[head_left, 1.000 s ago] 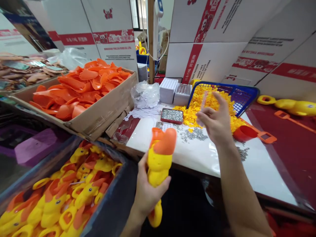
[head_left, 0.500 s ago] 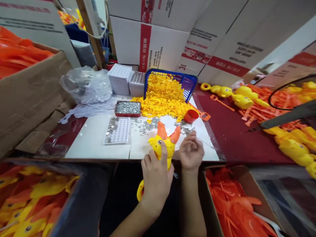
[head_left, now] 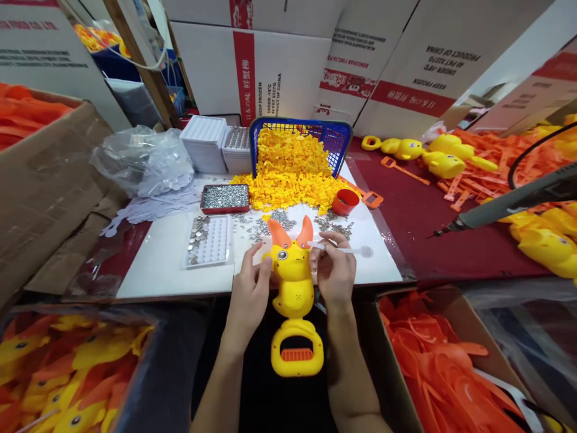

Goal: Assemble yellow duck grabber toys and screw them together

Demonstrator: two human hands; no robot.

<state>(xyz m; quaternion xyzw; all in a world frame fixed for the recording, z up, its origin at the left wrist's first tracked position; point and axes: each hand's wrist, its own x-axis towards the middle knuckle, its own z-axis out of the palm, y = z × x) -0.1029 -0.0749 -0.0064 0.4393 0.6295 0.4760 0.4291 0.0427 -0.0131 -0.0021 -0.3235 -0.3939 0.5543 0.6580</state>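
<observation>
A yellow animal-shaped toy [head_left: 294,288] with orange ears lies face up at the table's front edge, its looped handle toward me. My left hand [head_left: 249,291] is at the left side of its head, thumb and fingers closed around the edge there. Between the fingertips of my right hand [head_left: 336,273] is a thin white plastic strip [head_left: 364,251] with a rounded end. The strip's other tip points at the base of the right ear. Small screws [head_left: 339,224] lie scattered just beyond the toy.
A blue basket [head_left: 339,150] spills yellow parts [head_left: 288,189]. A red tray of screws [head_left: 224,197], a white tray with metal discs [head_left: 210,240] and a red cup [head_left: 345,201] stand nearby. An electric screwdriver [head_left: 500,210] juts in from the right. Boxes [head_left: 435,300] flank my knees.
The toy has turned upright toward me, its handle now in full view. My left hand has shifted from across its front to its left side. My right hand has come close with the strip.
</observation>
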